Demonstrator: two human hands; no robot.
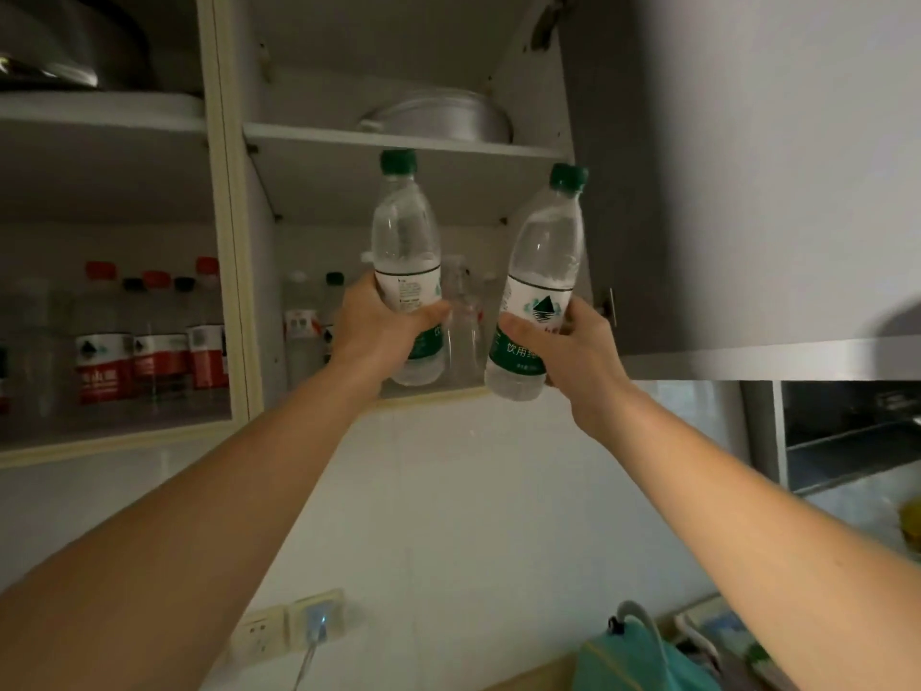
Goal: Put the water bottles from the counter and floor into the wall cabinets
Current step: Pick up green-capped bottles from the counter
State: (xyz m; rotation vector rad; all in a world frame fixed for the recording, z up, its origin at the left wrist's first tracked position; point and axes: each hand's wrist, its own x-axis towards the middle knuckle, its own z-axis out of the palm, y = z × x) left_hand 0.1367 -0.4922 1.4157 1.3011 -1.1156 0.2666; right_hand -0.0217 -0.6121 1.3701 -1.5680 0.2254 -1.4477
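We see both arms raised toward the open wall cabinet [398, 142]. The left hand [379, 331] grips one green-capped bottle [406, 241] around its label; the fingers are curled round the far side and the thumb lies across the front. This bottle stands almost upright, in front of the lower compartment of the cabinet, with its cap just under the middle shelf. The right hand [573, 346] holds a second green-capped bottle [543, 271] at the label too, with the thumb pressed on the front and the other fingers wrapped behind it. This second bottle leans to the right, near the right edge of the opening, just beside the grey cabinet door [623, 192]. The two bottles are apart and do not touch.

Far inside the lower compartment stand some other bottles [304, 316], with a clear one between the two hands. In the left cabinet we see a row of red-labelled bottles [149, 351]. On the upper shelf rests a metal pot [443, 117]. Near the bottom, on the tiled wall, is a wall socket [289, 625].
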